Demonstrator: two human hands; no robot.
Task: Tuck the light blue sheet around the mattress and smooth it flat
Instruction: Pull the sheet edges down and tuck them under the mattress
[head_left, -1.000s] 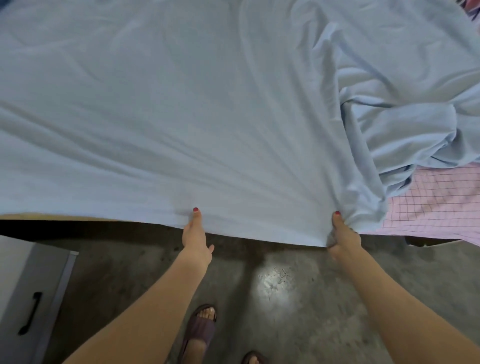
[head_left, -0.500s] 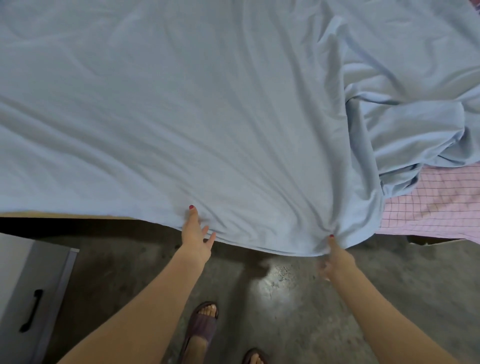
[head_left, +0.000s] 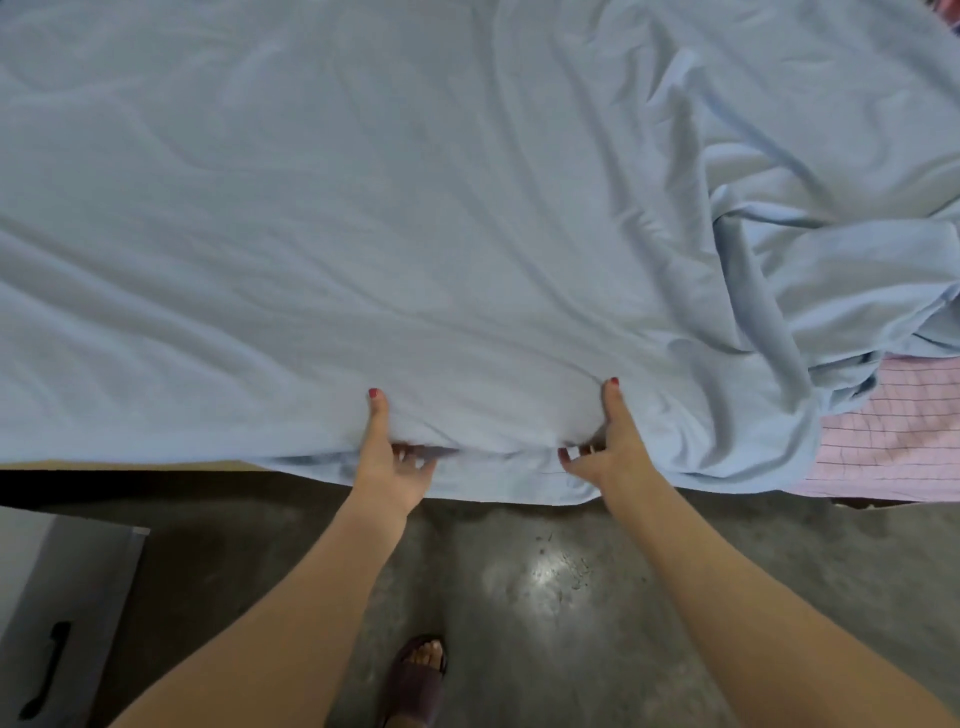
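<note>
The light blue sheet (head_left: 415, 218) covers most of the bed, lightly wrinkled, and is bunched into thick folds at the right. Its near edge hangs over the side of the mattress. My left hand (head_left: 389, 457) pinches that edge, thumb on top and fingers curled underneath. My right hand (head_left: 608, 441) grips the same edge a short way to the right, thumb up on the cloth. At the right, a pink checked mattress cover (head_left: 893, 436) shows where the sheet stops.
Grey concrete floor (head_left: 545, 597) lies below the bed edge, with my sandalled foot (head_left: 415, 675) on it. A grey cabinet with a black handle (head_left: 52, 623) stands at the lower left, close to the bed.
My right hand has moved left along the sheet's edge, closer to my left hand, and taken a new grip. The edge hangs lower and looser between my hands.
</note>
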